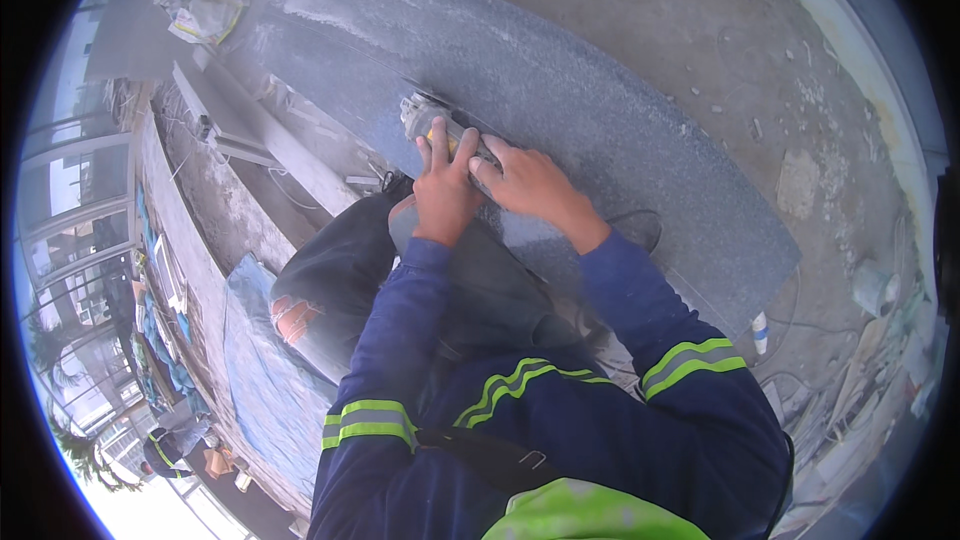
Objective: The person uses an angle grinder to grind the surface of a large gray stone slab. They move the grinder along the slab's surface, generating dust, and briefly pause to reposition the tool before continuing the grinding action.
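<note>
A large grey stone slab (pixel 620 140) with a curved far edge lies before me, dusty and pale in streaks. On it is an angle grinder (pixel 416 116), its thin disc (pixel 430 93) standing at the slab's surface. My left hand (pixel 447 195) is closed over the grinder's body, fingers pointing forward. Just to the right, my right hand (pixel 540 185) grips the rear of the same tool; its palm side is hidden. Whether the disc is spinning cannot be told.
Long pale boards (pixel 240 125) lie left of the slab. A blue sheet (pixel 265 370) spreads beside my bent leg. A cable (pixel 645 225) loops near my right forearm. Rubble and offcuts (pixel 850 410) line the right side. Another person (pixel 165 455) is far off at lower left.
</note>
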### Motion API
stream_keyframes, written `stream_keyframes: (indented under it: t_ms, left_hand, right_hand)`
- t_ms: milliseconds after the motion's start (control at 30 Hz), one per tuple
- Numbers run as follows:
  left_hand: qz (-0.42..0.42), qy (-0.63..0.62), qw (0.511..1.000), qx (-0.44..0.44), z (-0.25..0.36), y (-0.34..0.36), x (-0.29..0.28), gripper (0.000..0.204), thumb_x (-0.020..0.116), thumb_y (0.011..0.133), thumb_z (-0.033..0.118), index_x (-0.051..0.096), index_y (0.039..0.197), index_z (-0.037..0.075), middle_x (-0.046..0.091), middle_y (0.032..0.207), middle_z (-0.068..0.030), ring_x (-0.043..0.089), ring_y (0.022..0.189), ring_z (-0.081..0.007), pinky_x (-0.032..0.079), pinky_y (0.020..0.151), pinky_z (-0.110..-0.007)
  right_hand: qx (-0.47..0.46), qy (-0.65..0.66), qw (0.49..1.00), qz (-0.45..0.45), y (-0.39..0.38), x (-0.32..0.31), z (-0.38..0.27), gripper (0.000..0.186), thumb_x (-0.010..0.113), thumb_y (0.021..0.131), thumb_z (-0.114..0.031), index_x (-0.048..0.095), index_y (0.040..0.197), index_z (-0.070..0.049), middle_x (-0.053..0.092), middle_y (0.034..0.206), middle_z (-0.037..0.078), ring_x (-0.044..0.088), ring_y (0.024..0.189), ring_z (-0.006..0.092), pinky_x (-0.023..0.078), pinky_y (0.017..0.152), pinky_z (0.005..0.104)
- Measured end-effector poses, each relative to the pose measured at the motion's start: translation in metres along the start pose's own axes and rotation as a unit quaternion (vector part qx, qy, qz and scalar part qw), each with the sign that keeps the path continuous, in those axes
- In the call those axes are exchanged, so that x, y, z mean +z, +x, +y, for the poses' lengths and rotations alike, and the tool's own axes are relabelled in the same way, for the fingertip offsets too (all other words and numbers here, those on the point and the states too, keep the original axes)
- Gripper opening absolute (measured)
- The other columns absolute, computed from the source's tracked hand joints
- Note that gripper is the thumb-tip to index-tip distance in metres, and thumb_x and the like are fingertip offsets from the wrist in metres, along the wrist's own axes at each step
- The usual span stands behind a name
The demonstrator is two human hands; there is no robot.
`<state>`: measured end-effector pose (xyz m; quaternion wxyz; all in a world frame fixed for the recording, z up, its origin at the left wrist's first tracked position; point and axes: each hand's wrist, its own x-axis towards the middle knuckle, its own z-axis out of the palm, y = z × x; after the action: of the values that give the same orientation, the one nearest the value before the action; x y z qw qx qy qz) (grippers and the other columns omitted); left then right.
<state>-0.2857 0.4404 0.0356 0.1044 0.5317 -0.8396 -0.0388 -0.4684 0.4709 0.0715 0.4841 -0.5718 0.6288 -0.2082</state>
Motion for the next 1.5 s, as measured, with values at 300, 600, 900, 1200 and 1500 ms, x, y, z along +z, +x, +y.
stream_keyframes:
  t_ms: [300,600,900,1200,1500]
  left_hand:
    - [0.034,-0.014,0.999,0.015,0.022,-0.021,0.002,0.080,0.089,0.077,0.014,0.063,0.151,0.030,0.047,0.170,-0.0270,0.055,0.142,-0.0645,0.070,0.083,-0.056]
    - [0.008,0.002,1.000,0.016,0.001,0.002,-0.002,0.077,0.090,0.077,0.015,0.064,0.148,0.030,0.048,0.169,-0.0269,0.058,0.140,-0.0630,0.071,0.084,-0.054]
    - [0.014,-0.012,1.000,0.014,0.021,-0.019,-0.005,0.076,0.090,0.077,0.015,0.065,0.147,0.029,0.047,0.169,-0.0286,0.057,0.139,-0.0661,0.071,0.081,-0.056]
    - [0.008,-0.015,1.000,0.020,0.002,-0.002,0.000,0.076,0.088,0.079,0.014,0.063,0.149,0.030,0.046,0.170,-0.0287,0.055,0.139,-0.0677,0.070,0.086,-0.060]
    - [0.006,-0.020,1.000,0.003,0.025,-0.022,-0.005,0.078,0.090,0.076,0.014,0.065,0.148,0.029,0.048,0.169,-0.0281,0.056,0.141,-0.0651,0.070,0.088,-0.056]
  right_hand:
    - [0.038,0.037,0.998,-0.021,-0.035,-0.012,0.002,0.074,0.054,0.111,-0.051,0.052,0.163,0.001,0.079,0.117,0.033,0.075,0.117,0.0504,0.056,0.105,0.0545]
    - [0.010,0.004,1.000,-0.009,-0.002,-0.004,-0.002,0.074,0.051,0.111,-0.049,0.050,0.162,0.005,0.079,0.118,0.032,0.073,0.121,0.0514,0.056,0.106,0.0576]
    - [0.029,0.026,0.999,-0.025,-0.034,-0.013,-0.001,0.075,0.050,0.112,-0.049,0.048,0.164,0.004,0.077,0.123,0.033,0.071,0.125,0.0510,0.055,0.107,0.0577]
    - [0.024,0.020,0.999,-0.020,-0.006,-0.006,0.000,0.074,0.052,0.112,-0.049,0.050,0.163,0.005,0.075,0.130,0.035,0.070,0.128,0.0516,0.055,0.109,0.0563]
    - [0.027,0.028,0.999,-0.022,-0.036,-0.010,0.006,0.072,0.051,0.112,-0.049,0.051,0.162,0.003,0.078,0.122,0.033,0.073,0.120,0.0525,0.055,0.106,0.0587]
